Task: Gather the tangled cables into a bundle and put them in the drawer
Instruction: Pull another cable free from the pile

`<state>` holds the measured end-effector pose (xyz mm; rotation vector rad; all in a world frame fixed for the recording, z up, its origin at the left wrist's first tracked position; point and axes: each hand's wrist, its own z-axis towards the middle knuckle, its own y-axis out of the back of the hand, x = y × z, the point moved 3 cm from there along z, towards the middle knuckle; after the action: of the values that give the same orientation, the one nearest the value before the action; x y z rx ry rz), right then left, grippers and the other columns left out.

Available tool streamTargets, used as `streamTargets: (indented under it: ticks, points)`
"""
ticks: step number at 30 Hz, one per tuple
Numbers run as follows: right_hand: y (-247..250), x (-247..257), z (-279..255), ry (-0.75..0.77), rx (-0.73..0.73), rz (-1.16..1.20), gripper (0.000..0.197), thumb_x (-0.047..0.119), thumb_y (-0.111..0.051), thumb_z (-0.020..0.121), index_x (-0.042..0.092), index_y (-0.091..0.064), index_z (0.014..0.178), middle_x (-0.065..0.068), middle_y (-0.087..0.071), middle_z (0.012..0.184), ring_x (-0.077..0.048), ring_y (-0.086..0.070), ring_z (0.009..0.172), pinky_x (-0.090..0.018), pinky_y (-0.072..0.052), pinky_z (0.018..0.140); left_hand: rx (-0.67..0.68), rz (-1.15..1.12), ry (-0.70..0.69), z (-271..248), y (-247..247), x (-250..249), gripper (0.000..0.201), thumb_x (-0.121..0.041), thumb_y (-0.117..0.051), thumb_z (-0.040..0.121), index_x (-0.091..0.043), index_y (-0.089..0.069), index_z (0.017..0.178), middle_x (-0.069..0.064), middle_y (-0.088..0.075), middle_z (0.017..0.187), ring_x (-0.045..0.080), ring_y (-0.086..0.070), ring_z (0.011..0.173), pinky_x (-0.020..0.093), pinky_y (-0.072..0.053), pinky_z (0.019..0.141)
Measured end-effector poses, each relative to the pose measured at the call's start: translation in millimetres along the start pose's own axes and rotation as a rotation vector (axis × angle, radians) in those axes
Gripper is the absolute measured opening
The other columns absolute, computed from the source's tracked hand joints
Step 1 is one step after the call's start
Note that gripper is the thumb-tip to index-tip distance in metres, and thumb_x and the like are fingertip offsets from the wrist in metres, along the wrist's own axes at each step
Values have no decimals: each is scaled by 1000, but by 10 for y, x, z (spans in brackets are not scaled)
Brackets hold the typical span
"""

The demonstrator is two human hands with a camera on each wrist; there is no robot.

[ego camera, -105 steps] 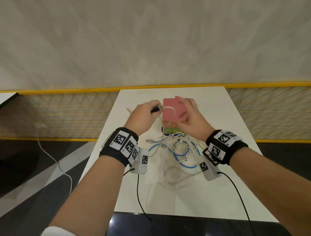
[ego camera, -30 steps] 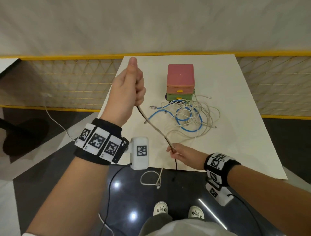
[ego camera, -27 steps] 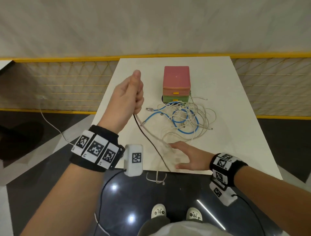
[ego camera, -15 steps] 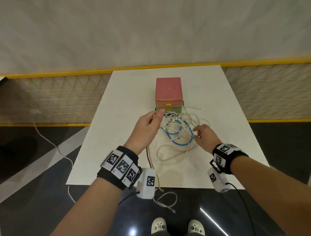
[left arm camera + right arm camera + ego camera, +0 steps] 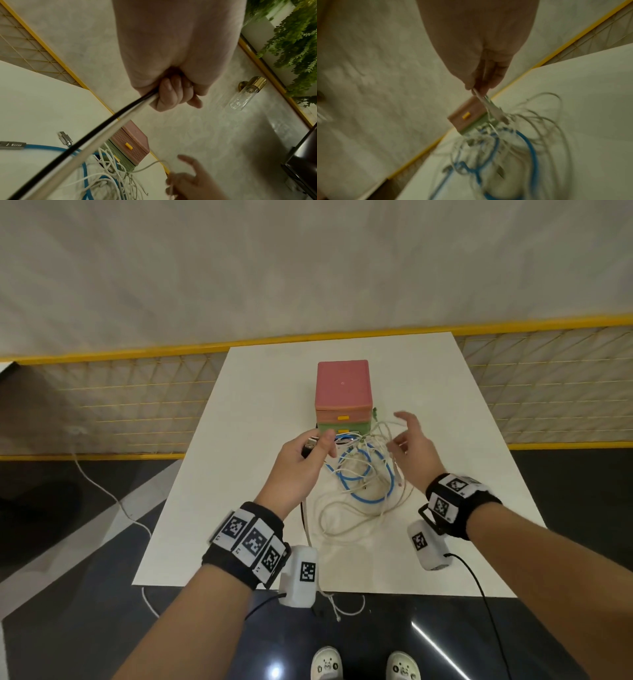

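A tangle of thin white cables and one blue cable lies on the white table, right in front of a small drawer box with a pink top and orange and green drawers, both closed. My left hand is at the tangle's left edge. It grips a black cable and a white cable together, and a USB plug pokes out of the fist. My right hand hovers over the tangle's right side and pinches a thin white cable, index finger stretched out.
Some cable ends hang over the table's near edge above the dark floor and my shoes. Another white cord trails on the floor at the left. A yellow-framed mesh rail runs behind the table, which has bare surface on both sides.
My left hand came down from high at the left to the tangle by the drawer box, still holding its cables. My right hand left the table's near edge, moved forward and picked up a thin white cable.
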<state>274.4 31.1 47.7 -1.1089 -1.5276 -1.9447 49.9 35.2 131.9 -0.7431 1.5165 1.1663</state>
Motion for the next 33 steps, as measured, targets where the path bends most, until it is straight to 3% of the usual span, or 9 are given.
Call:
streamTargets:
  ticks: [4,10,14,17,21,23,26,31,33]
  points:
    - [298,492,-17,15,35,401,20,3,-51,93,12,-62,107,-9,-64,80,-11,-69,62,-39,-55,62,-19,-26,-89,12,-8,-72,17,-13,-53,100,-9,-69,103,-24,-50,48,3,-31,42,11,-27,46]
    - [409,941,-203,1,281,714,28,-11,-49,89,-3,-63,112,-17,-68,95,-11,-70,76,-18,-56,71,117,-71,-187,10,-166,-224,41,10,-63,85,-18,-69,115,-20,-42,47,7,-22,49,14,-29,54]
    - [343,1020,-277,95,333,642,31,-9,-60,82,-1,-66,112,-19,-70,106,-25,-69,95,-29,-57,84,109,-95,-232,75,-258,-239,31,-7,-79,77,-28,-76,99,17,-66,80,18,-57,67,40,-53,72]
    - [245,1054,-307,165,356,583,28,-3,-58,88,12,-68,108,-12,-71,102,-22,-68,91,-35,-55,85,5,-114,-259,113,-226,-282,4,-23,-75,84,-27,-76,85,4,-75,86,18,-70,80,38,-58,77]
    - [85,1122,-308,237,324,432,23,12,-53,95,21,-63,113,-6,-67,107,-28,-71,85,-40,-57,82,-112,-110,-262,177,-155,-324,16,-24,-67,90,-18,-63,76,10,-60,72,9,-57,65,19,-47,62]
    - [17,1137,-287,249,290,395,21,14,-50,96,12,-61,114,-9,-56,112,-27,-71,80,-41,-58,80,-146,-154,-239,210,-116,-334,23,-26,-65,92,-14,-57,74,16,-56,66,14,-54,62,24,-47,61]
    - [-76,1163,-291,316,309,315,19,15,-45,98,8,-59,109,-9,-46,112,-22,-71,77,-33,-59,76,-195,-272,-224,244,-49,-411,30,-28,-60,95,-16,-52,69,-1,-46,56,12,-44,53,24,-41,55]
    - [-255,969,-255,286,530,134,22,18,-34,102,8,-50,90,-4,-60,86,-20,-70,79,-30,-54,73,-300,-360,-177,316,145,-646,46,-35,-44,102,-22,-39,58,-13,-35,44,5,-33,44,22,-37,54]
    - [-274,763,-197,210,550,90,23,18,-32,102,14,-48,86,-4,-60,82,-26,-69,81,-32,-53,72,-269,-512,-195,386,298,-741,50,-41,-45,101,-23,-30,56,-10,-24,46,9,-20,42,25,-25,43]
